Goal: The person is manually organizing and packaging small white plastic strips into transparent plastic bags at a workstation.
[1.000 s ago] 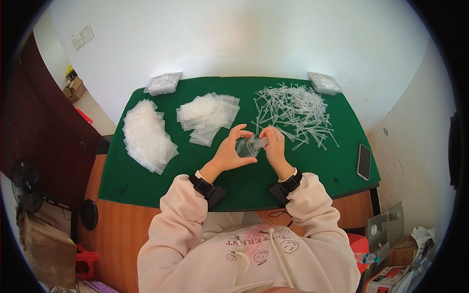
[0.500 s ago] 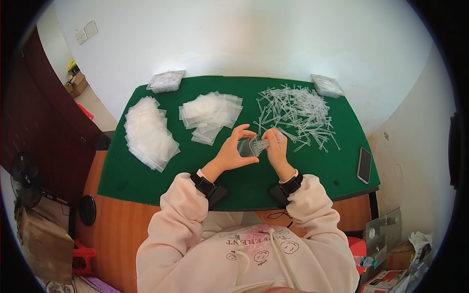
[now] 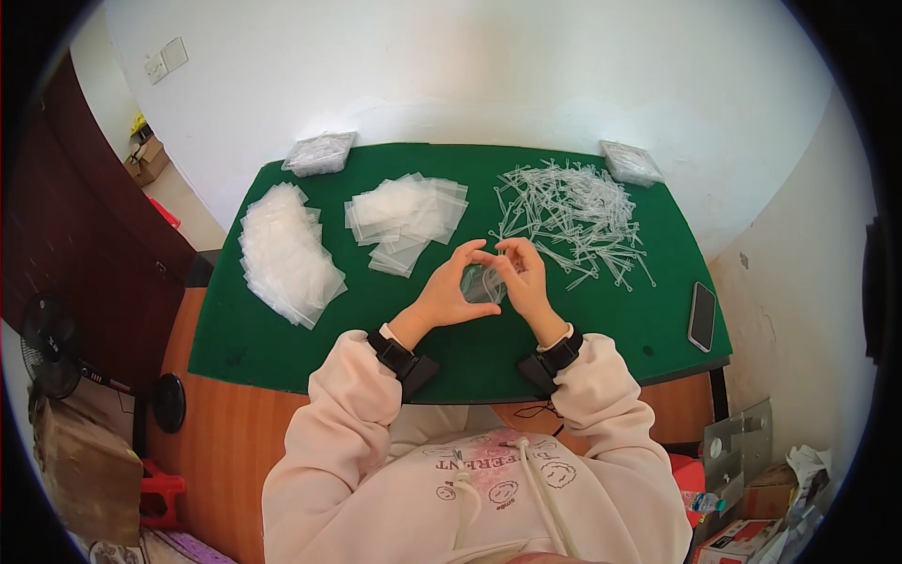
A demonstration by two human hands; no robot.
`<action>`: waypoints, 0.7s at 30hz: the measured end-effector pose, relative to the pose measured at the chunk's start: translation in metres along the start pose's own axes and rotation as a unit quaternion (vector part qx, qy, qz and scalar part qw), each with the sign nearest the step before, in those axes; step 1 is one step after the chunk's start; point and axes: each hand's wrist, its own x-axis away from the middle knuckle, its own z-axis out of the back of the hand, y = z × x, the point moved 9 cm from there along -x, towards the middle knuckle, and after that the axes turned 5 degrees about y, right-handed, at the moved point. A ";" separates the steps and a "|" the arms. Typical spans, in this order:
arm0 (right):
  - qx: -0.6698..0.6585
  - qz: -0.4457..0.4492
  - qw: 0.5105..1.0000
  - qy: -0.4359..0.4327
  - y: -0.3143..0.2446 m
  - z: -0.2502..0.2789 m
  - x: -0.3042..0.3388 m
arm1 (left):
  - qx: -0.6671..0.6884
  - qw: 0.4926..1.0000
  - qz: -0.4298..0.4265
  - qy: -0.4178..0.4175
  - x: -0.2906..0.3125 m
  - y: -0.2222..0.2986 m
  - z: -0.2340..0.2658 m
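Clear bag (image 3: 478, 285): up over the near middle of the table (image 3: 451, 367), between both hands; thin glossy film, its mouth bowed round, the contents hard to make out through the shine.
Left hand (image 3: 442, 294): curved in a wide C around the bag, fingertips at its far edge and thumb at its near edge, holding it.
Right hand (image 3: 529, 282): fingers bent, thumb and forefinger close together at the bag's upper right; I couldn't tell what they gripped.
Change: half a second earlier a bundle of clear sticks jutted from the right hand toward the bag; now its fingertips had come near the left ones, and that bundle no longer showed there.
Stick heap (image 3: 575, 211): slim, transparent, ring-ended pieces, tangled beyond the right hand.
Flat bags: a middle pile (image 3: 404, 221) and a left pile (image 3: 287, 258), fanned, milky where layered.
Clear boxes (image 3: 319, 155): one near each far corner, packed.
Hoodie (image 3: 489, 498): soft pale pink, printed with lettering and round doodles.
Phone (image 3: 701, 318): dark-screened, by the right edge.
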 end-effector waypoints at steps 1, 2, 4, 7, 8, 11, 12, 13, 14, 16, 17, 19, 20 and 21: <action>0.000 0.000 1.000 0.000 0.003 0.000 0.000 | 0.011 1.000 0.001 0.004 0.000 -0.001 0.000; -0.032 -0.019 0.999 -0.001 0.010 0.000 0.001 | 0.022 1.000 0.002 0.007 0.000 -0.003 0.000; -0.094 -0.058 0.994 -0.001 0.021 0.002 0.001 | 0.033 0.999 0.003 0.011 0.000 -0.005 0.001; -0.148 -0.149 0.978 -0.006 0.035 0.003 0.004 | 0.090 0.996 0.008 0.021 0.000 -0.006 0.006; -0.174 -0.195 0.965 -0.008 0.041 0.002 0.007 | 0.089 0.996 0.006 0.021 0.000 -0.006 0.006; -0.194 -0.246 0.948 -0.056 0.046 -0.011 0.010 | 0.281 0.956 0.019 0.079 -0.002 -0.009 0.017; -0.203 -0.272 0.937 -0.080 0.048 -0.017 0.013 | 0.281 0.956 0.018 0.077 -0.003 -0.009 0.017; -0.203 -0.270 0.938 -0.079 0.047 -0.017 0.013 | 0.324 0.942 0.029 0.081 -0.003 -0.011 0.017; -0.214 -0.290 0.925 -0.119 0.046 -0.026 0.018 | 0.365 0.926 0.041 0.085 -0.004 -0.013 0.018; -0.237 -0.329 0.892 -0.202 0.038 -0.047 0.030 | 0.404 0.909 0.052 0.092 -0.003 -0.016 0.020; -0.238 -0.328 0.892 -0.203 0.037 -0.047 0.032 | 0.419 0.901 0.065 0.090 -0.002 -0.023 0.019; -0.209 -0.310 0.894 -0.246 0.037 -0.052 0.037 | 0.448 0.885 0.090 0.088 0.001 -0.035 0.016; -0.194 -0.301 0.895 -0.267 0.037 -0.052 0.038 | 0.448 0.885 0.089 0.088 0.001 -0.037 0.016; -0.193 -0.300 0.895 -0.267 0.040 -0.051 0.037 | 0.493 0.854 0.137 0.094 0.004 -0.047 0.012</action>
